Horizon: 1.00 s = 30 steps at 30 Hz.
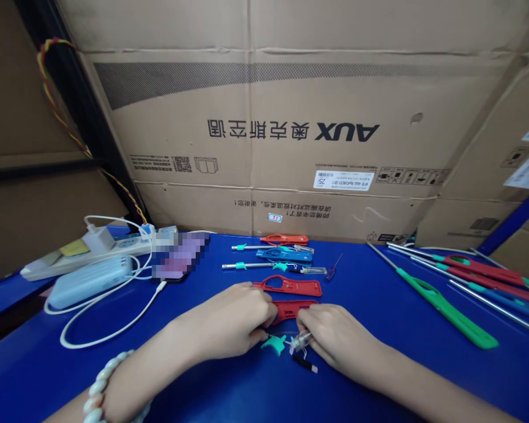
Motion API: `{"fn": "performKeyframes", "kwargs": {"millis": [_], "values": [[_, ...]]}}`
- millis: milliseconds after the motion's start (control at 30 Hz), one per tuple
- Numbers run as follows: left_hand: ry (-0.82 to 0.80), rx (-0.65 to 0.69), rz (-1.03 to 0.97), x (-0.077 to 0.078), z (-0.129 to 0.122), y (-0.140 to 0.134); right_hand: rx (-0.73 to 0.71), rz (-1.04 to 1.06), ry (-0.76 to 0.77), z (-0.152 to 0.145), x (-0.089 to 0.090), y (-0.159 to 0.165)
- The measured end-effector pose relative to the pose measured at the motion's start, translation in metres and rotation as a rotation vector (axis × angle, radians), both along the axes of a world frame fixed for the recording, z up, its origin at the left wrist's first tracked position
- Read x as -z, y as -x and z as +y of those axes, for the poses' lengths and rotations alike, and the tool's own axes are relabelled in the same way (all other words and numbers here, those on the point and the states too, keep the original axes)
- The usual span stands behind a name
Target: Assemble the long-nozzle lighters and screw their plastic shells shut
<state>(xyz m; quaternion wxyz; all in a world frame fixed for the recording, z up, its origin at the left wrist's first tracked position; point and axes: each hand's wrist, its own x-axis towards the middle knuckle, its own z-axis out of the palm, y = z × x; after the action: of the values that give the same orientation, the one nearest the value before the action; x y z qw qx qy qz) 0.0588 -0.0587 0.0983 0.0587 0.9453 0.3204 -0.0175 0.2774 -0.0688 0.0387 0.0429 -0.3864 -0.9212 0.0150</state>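
Left hand (244,314) and right hand (337,335) curled close, lower centre of the frame.
The right appeared to pinch a clear tube (298,341); the left, nearly closed, was beside a green trigger (275,345), its hold hidden. Positioning the tube seemed the step; next called for a steady pinch.

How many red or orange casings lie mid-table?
3 visible: orange casing at the back, red casing nearer, second red casing between left hand and right hand, which may hide more.

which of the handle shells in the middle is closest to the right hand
The front red shell, beside the right hand; the other red shell, blue shell and orange shell lie farther back.
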Motion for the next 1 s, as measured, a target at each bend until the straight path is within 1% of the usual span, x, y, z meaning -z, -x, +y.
{"fn": "performKeyframes", "kwargs": {"millis": [200, 300, 500, 633, 733, 900, 1000], "values": [[0.024, 0.052, -0.034, 0.016, 0.004, -0.007, -0.014, -0.015, -0.033, 0.002, 0.003, 0.000], [0.012, 0.091, -0.062, 0.019, 0.005, -0.007, -0.019, -0.006, -0.047, 0.004, 0.004, 0.000], [0.035, 0.108, -0.095, 0.017, 0.006, -0.005, -0.024, 0.001, -0.034, 0.004, 0.002, -0.002], [0.042, 0.152, -0.126, 0.018, 0.006, -0.007, -0.044, 0.022, -0.057, 0.005, 0.004, -0.003], [0.069, 0.165, -0.112, 0.016, 0.005, -0.008, -0.057, 0.034, -0.071, 0.007, 0.006, -0.004], [0.151, 0.167, -0.063, 0.008, 0.002, -0.007, -0.058, 0.023, -0.071, 0.009, 0.006, -0.005], [0.198, 0.163, -0.128, 0.007, 0.003, -0.008, -0.079, 0.005, -0.098, 0.010, 0.005, -0.004]]}}
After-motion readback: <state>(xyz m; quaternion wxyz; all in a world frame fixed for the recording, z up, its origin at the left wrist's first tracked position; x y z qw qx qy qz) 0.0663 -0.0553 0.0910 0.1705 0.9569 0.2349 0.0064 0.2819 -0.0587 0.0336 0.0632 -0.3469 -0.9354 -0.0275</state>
